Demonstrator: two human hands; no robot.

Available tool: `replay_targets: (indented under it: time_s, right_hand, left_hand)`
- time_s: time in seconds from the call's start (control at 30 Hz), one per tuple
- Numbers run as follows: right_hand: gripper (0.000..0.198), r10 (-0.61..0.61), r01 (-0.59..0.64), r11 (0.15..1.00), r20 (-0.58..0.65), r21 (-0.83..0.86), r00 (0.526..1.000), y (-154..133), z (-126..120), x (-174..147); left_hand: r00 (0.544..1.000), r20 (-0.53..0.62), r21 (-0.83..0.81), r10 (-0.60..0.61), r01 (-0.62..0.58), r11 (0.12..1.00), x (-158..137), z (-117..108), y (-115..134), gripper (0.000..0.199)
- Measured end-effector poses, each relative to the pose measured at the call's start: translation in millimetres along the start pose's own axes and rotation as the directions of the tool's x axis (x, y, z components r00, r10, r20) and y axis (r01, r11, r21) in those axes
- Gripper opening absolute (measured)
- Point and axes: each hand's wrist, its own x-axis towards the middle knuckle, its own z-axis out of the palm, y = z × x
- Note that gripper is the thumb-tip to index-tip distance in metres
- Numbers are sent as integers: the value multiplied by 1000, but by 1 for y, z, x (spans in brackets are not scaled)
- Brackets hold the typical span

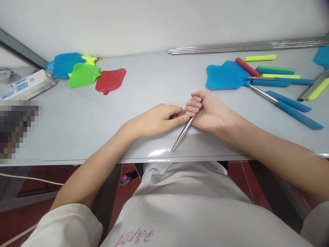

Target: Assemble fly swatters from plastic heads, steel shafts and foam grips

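Note:
My right hand [209, 111] lies palm up on the grey table, its fingers wrapped round a thin metal rod [181, 137]. The rod slants down toward the table's front edge, and its stepped, narrower end sticks out below the fingers; the upper part is mostly hidden in the palm. My left hand [164, 118] rests beside it with curled fingers, thumb tip and forefinger closed at the rod just below the right fingers. Beyond my right hand is a blue fly swatter head [226, 77]. A fly swatter with a metal shaft and blue handle [298, 115] lies to its right.
At the back left lie loose swatter heads: blue [66, 65], green [83, 75] and red [111, 79]. Long metal rods [231, 47] run along the wall. Several coloured grip sleeves [259, 58] lie at right. A white power strip [33, 84] stands at the left edge.

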Motion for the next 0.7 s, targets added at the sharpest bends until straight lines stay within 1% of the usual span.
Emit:
replay_targets:
  time_s: [0.17, 0.47, 0.7]
  right_hand:
    - [31, -10, 10, 999, -6, -42, 1000, -1, 1, 0]
    - [31, 3, -3, 1000, -1, -21, 1000, 0, 1, -1]
    - [33, -8, 8, 999, -9, -52, 1000, 0, 1, -1]
  left_hand:
    - [1000, 4, 1, 3, -3, 1000, 0, 0, 0, 38]
    - [1000, 8, -1, 23, -23, 1000, 0, -1, 0, 38]
    - [999, 26, 5, 22, -22, 1000, 0, -2, -2, 39]
